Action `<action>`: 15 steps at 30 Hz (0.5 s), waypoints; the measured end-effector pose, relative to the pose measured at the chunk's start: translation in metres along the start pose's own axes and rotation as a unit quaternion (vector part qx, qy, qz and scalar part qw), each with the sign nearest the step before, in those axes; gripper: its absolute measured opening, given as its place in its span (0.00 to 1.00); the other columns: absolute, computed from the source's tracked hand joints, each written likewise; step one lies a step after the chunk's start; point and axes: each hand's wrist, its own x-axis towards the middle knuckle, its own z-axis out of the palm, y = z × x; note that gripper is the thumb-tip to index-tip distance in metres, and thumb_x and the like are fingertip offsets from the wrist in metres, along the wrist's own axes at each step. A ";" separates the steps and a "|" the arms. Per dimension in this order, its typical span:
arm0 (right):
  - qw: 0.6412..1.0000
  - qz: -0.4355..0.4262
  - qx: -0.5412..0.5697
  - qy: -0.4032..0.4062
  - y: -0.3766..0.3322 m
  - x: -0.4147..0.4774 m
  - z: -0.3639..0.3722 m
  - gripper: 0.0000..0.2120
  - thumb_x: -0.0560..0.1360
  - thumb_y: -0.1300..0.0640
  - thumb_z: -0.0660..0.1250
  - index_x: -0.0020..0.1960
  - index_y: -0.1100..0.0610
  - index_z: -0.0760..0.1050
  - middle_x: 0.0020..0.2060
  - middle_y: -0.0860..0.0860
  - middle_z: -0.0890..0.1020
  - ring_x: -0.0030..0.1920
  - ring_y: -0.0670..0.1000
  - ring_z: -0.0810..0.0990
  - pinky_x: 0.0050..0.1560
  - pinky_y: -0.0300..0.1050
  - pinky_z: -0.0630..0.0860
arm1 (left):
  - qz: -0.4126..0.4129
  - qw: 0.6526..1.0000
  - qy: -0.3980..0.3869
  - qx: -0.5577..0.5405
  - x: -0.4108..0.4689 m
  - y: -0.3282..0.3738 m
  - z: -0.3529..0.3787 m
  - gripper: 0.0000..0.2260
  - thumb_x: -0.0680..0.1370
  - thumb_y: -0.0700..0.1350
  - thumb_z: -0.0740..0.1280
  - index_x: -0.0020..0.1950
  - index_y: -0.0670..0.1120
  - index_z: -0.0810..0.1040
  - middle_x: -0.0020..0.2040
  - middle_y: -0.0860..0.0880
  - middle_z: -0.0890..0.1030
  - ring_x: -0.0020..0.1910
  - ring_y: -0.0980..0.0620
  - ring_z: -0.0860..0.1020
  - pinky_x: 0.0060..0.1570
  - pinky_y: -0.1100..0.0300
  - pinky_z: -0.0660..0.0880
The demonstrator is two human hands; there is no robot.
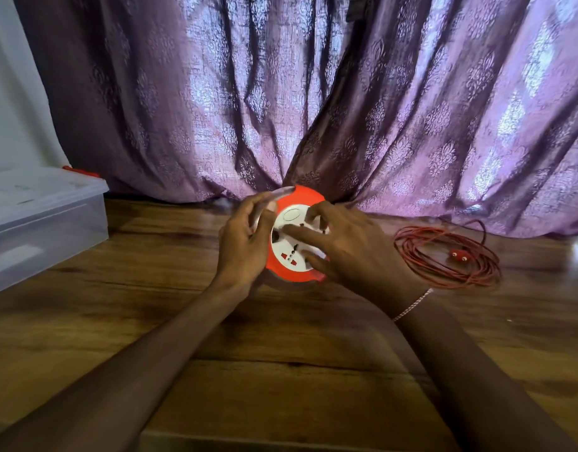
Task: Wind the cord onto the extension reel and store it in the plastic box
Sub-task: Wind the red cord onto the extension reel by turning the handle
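I see the reel (pixel 292 234), round, with a red rim and a white face that carries sockets and a button. It is tilted up toward me, in the middle. The red cord (pixel 444 256) lies loose in a flat coil on the wooden floor at the right, its red plug (pixel 459 255) inside the coil. The clear plastic box (pixel 43 220) stands at the far left, its lid on.

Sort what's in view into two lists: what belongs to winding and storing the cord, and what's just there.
For the job:
- reel, held by left hand and right hand
- red cord, coiled loose on the floor
- plug
- plastic box, lid on

Just there:
- curtain
- bracelet
- wooden floor
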 end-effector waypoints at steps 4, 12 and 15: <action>0.998 -0.013 -0.060 -0.024 -0.005 0.003 -0.002 0.23 0.78 0.46 0.58 0.72 0.38 0.73 0.61 0.56 0.80 0.54 0.60 0.79 0.48 0.56 0.77 | -0.001 1.000 -0.025 -0.010 0.006 -0.001 -0.007 0.10 0.85 0.50 0.64 0.63 0.55 0.83 0.61 0.54 0.86 0.60 0.53 0.84 0.60 0.45 0.82; 0.996 -0.019 -0.088 0.014 -0.008 0.004 0.002 0.22 0.75 0.43 0.64 0.69 0.37 0.75 0.49 0.52 0.83 0.50 0.57 0.80 0.40 0.48 0.74 | 0.001 1.000 -0.019 -0.012 0.003 0.002 -0.004 0.10 0.84 0.49 0.65 0.58 0.63 0.83 0.57 0.54 0.87 0.56 0.53 0.85 0.57 0.47 0.83; 0.996 0.009 -0.078 0.029 -0.007 0.002 0.008 0.25 0.74 0.37 0.65 0.70 0.39 0.76 0.42 0.49 0.83 0.46 0.55 0.80 0.36 0.46 0.71 | -0.002 1.000 -0.011 -0.022 0.002 0.002 -0.002 0.09 0.83 0.52 0.66 0.58 0.62 0.83 0.57 0.54 0.87 0.58 0.52 0.84 0.60 0.44 0.81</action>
